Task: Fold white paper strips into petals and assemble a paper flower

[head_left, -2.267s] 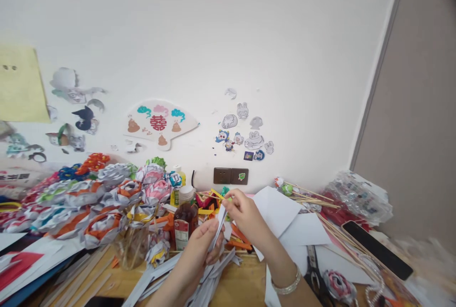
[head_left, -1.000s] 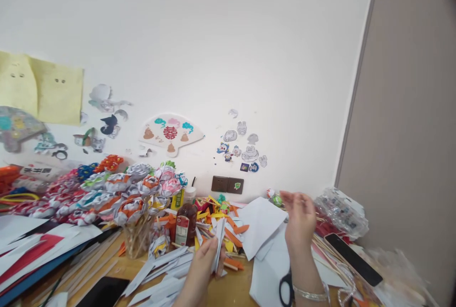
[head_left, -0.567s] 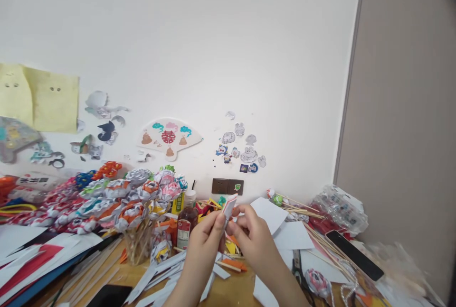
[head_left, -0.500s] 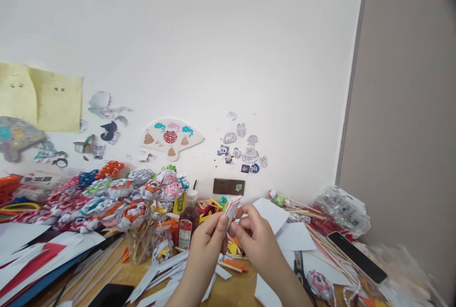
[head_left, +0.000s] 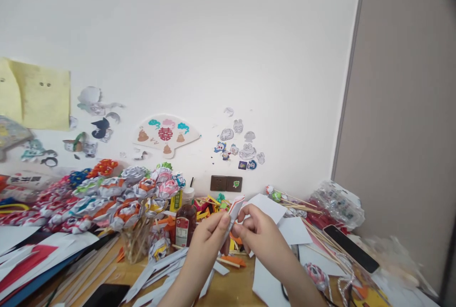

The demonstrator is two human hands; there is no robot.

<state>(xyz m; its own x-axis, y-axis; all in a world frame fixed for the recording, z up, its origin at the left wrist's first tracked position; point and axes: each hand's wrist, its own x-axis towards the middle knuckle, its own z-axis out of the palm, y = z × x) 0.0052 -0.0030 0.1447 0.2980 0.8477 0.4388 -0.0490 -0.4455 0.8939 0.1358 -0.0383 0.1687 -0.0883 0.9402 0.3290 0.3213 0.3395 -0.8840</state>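
Observation:
A narrow folded paper strip (head_left: pixel 235 206), white with a red-orange edge, stands up between my two hands. My left hand (head_left: pixel 213 231) pinches its lower part, thumb pressed on the near side. Close against it, my right hand (head_left: pixel 253 226) has its thumb and bent index finger together at the strip's right side; whether the fingertips grip the paper is hard to make out. Beneath both hands lie white paper strips (head_left: pixel 171 269) and scraps of orange paper (head_left: pixel 237 260).
Paper flowers (head_left: pixel 128 214) fill a glass jar at left, beside a brown bottle (head_left: pixel 185 224). White sheets (head_left: pixel 270 209), wooden sticks (head_left: pixel 302 206), a phone (head_left: pixel 352 249) and a plastic bag (head_left: pixel 395 262) lie at right. Another dark phone-like slab (head_left: pixel 107 295) is at the front left.
The whole view has shifted slightly, so the wall and table things sit further left. Both hands stay at the folded paper strip, with only small finger movement.

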